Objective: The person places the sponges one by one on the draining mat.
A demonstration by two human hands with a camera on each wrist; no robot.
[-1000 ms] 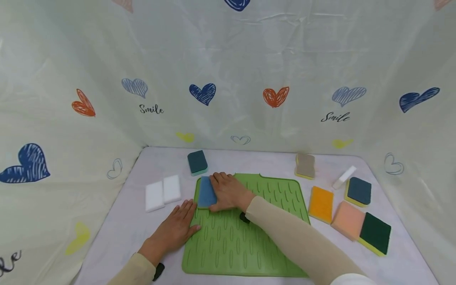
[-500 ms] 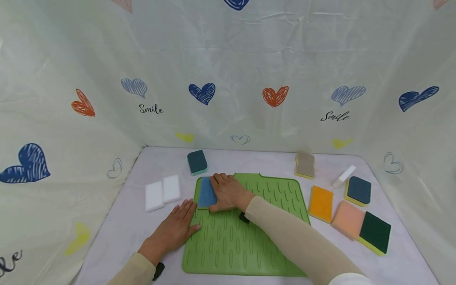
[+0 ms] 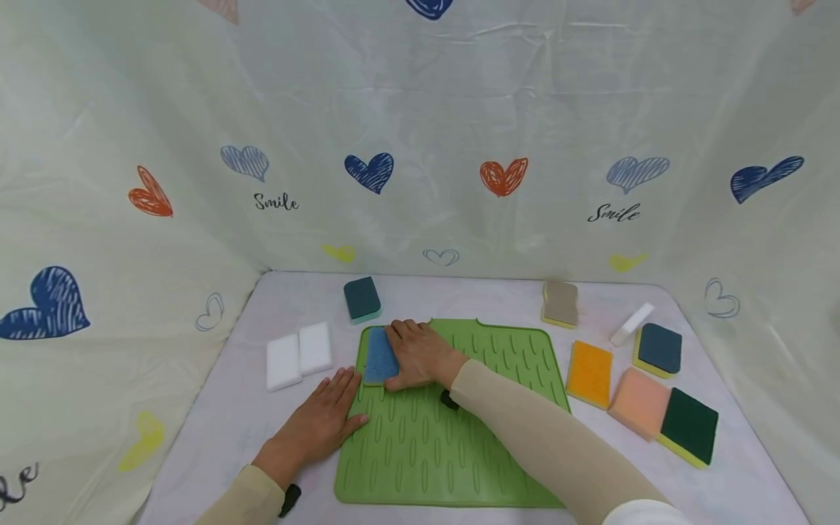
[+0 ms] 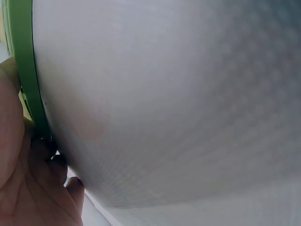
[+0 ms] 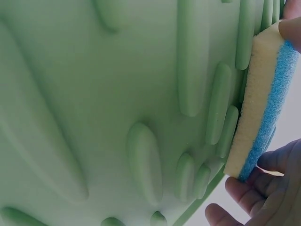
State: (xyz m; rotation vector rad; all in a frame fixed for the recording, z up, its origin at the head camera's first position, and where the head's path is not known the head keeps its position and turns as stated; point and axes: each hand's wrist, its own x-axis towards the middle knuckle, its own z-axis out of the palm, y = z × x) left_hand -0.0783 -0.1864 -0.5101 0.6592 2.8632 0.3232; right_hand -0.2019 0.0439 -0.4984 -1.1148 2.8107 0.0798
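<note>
"At the far left corner of our green mat [image 3: 440, 452], what are we holding?"

"The blue-topped sponge [image 3: 380, 355]: our right hand [image 3: 423, 355] pinches it between thumb and fingers, probably to keep it square with the corner. Our left hand [image 3: 321, 417] lies flat, fingers straight, on the mat's left edge, seemingly steadying it."

"Can we read anything?"

"'Smile' [image 3: 276, 202], twice on the backdrop [image 3: 426, 95], plus a cut-off word [image 3: 20, 481]; no brand that we can see on the sponge."

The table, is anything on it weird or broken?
Nothing looks broken. The thin white block beside the dark blue sponge looks a bit odd: it shows only a narrow strip, while the two white pads lie flat.
</note>
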